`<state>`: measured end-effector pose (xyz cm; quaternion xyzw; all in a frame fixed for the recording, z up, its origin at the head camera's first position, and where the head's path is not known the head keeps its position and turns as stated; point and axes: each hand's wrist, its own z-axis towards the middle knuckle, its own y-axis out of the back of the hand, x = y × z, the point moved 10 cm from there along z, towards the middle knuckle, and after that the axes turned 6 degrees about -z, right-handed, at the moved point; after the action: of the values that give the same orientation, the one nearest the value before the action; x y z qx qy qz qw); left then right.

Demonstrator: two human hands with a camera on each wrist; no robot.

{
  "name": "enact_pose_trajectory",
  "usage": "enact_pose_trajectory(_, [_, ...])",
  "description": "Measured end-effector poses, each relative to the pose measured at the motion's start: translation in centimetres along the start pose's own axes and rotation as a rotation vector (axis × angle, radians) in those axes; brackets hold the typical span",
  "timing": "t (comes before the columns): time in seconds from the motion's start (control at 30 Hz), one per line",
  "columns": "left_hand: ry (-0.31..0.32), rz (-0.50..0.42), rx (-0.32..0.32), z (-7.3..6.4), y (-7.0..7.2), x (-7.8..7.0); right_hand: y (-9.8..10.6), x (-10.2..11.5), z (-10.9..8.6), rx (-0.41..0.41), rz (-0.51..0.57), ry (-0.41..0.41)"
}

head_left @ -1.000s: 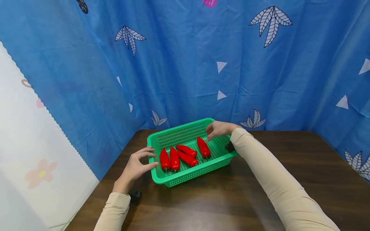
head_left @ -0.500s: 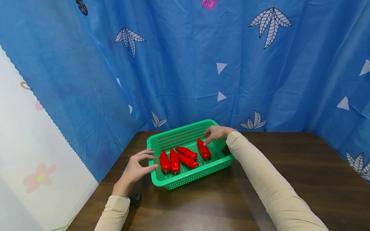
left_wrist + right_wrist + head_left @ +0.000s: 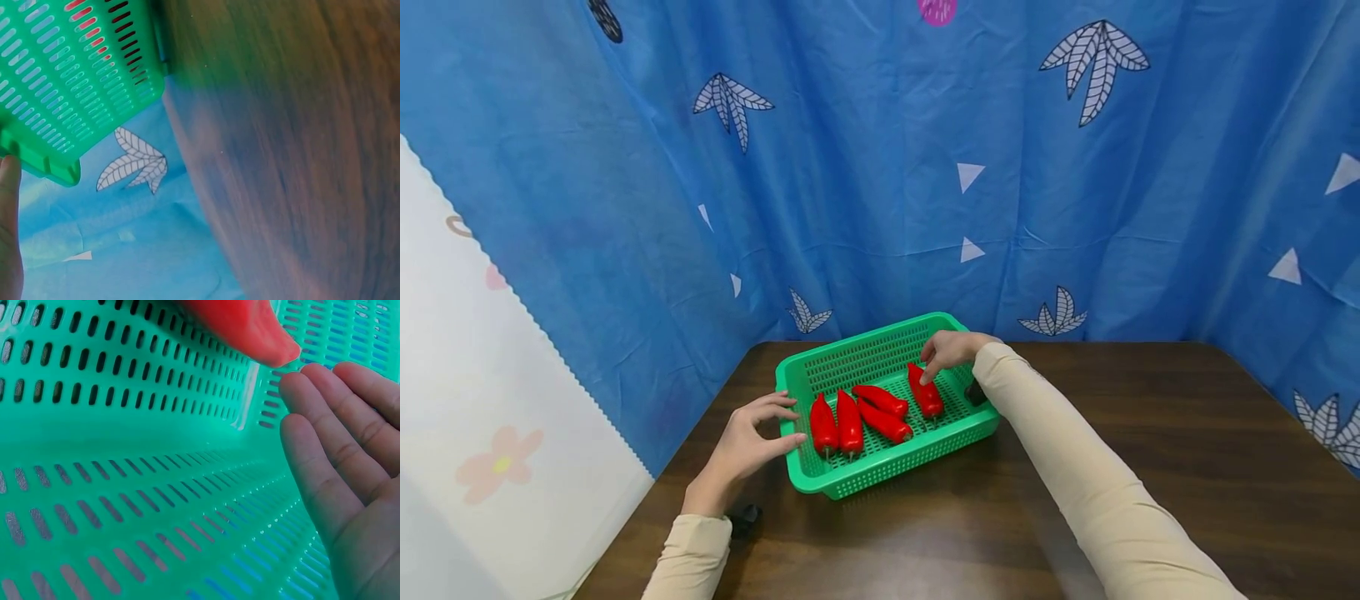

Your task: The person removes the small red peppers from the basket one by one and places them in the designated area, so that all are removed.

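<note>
Sitting well away from the rig, I'm resting the left hand [image 3: 752,437] at the left end of the green basket [image 3: 917,457], fingertips hooking over the rim and thumb sitting wide of the fingers, so that one is staying spread rather than clamping. The right hand [image 3: 953,348] is reaching in at the other end, over the rightmost pepper [image 3: 927,394]. In the right wrist view its fingers are stretching out fairly straight and apart, right by the pepper's tip. The thumb is overlapping the pepper from the head camera, but I'm not able to tell if it's really touching, and nothing is looking gripped. That pepper is lying on the basket floor, stem end pointing toward me. Four more red ones are lying in there too: a left pepper [image 3: 823,427] and its neighbour [image 3: 850,423] are sitting side by side near the left hand, while an upper pepper [image 3: 882,400] and a lower pepper [image 3: 883,422] are slanting across the middle. The basket is standing on the dark wood worktop [image 3: 1112,433], and a blue curtain [image 3: 880,167] is hanging behind, with a white cloth [image 3: 482,400] showing on the left.
</note>
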<state>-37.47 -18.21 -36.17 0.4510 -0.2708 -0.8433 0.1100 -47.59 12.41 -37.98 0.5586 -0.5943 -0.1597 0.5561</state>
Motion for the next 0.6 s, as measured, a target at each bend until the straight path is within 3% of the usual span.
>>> enact_pose_trajectory(0.3, [0.035, 0.017, 0.019, -0.4, 0.2, -0.2, -0.5, 0.0, 0.7, 0.008, -0.04, -0.019])
enact_pose_trajectory(0.6, [0.037, 0.024, 0.039, -0.8, 0.2, -0.3, -0.5, 0.2, 1.7, -0.08, 0.067, 0.011])
